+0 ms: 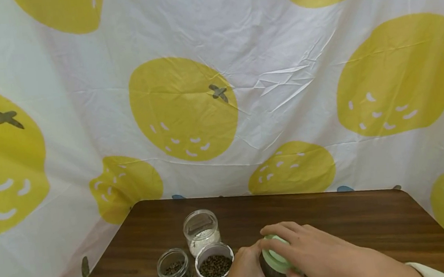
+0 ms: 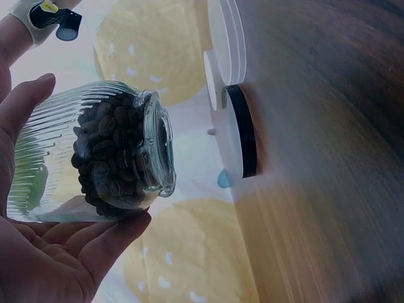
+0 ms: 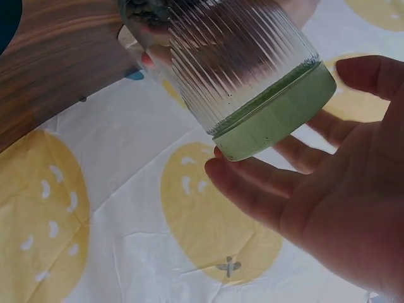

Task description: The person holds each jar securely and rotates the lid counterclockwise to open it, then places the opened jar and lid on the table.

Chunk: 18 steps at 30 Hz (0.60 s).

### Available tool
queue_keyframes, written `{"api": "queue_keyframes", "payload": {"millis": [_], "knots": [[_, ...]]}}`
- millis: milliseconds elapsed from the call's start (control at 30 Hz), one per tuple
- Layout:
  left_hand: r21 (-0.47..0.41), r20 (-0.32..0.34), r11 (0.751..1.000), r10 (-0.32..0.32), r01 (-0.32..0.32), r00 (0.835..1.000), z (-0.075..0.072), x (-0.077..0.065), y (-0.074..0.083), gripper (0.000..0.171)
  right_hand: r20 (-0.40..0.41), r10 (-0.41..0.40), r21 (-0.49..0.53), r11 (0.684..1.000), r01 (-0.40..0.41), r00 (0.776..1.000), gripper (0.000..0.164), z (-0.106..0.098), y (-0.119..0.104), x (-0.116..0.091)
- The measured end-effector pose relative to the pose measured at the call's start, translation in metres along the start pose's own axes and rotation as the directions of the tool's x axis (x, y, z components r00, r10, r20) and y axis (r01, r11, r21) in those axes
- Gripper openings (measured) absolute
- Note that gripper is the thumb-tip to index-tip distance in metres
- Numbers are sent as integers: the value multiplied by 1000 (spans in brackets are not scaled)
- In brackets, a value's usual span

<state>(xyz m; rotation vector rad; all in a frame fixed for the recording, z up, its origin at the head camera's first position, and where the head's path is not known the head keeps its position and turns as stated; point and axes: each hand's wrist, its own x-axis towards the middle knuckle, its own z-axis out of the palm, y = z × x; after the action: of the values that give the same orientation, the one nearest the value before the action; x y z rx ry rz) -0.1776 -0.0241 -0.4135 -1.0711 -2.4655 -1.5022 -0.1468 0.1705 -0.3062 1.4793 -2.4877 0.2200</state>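
A ribbed glass jar point(image 2: 50, 132) with dark coffee beans point(image 2: 110, 151) in its lower part is gripped by my left hand point(image 1: 245, 273), thumb on one side and fingers on the other. Its pale green lid point(image 1: 276, 263) sits on top. My right hand point(image 1: 319, 255) holds this lid from above, fingers around its rim, as the right wrist view shows on the green lid point(image 3: 278, 117). In the left wrist view the jar is clear of the table. The head view hides most of the jar behind both hands.
Left of my hands on the dark wooden table point(image 1: 331, 210) stand three uncovered containers: a jar with white grains point(image 1: 202, 239), one with dark round grains point(image 1: 215, 266) and a small glass jar point(image 1: 174, 272). A black-edged disc point(image 2: 243, 132) lies beyond. A lemon-print curtain point(image 1: 193, 176) hangs behind.
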Motion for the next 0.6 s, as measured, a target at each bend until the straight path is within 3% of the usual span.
{"api": "queue_keyframes", "payload": {"millis": [133,400,600], "knots": [[-13,20,999,-34,35,999,-1,0,0,61,-8,96,-26,995,-96,995,57,-2,-1,-1],[50,2,999,20,-20,1000,-2,2,0,65,-146,231,-235,936,-260,962,71,0,-2,2],[68,-3,997,36,-36,999,-2,3,-2,65,-118,308,-191,926,-326,944,74,4,-2,1]]}}
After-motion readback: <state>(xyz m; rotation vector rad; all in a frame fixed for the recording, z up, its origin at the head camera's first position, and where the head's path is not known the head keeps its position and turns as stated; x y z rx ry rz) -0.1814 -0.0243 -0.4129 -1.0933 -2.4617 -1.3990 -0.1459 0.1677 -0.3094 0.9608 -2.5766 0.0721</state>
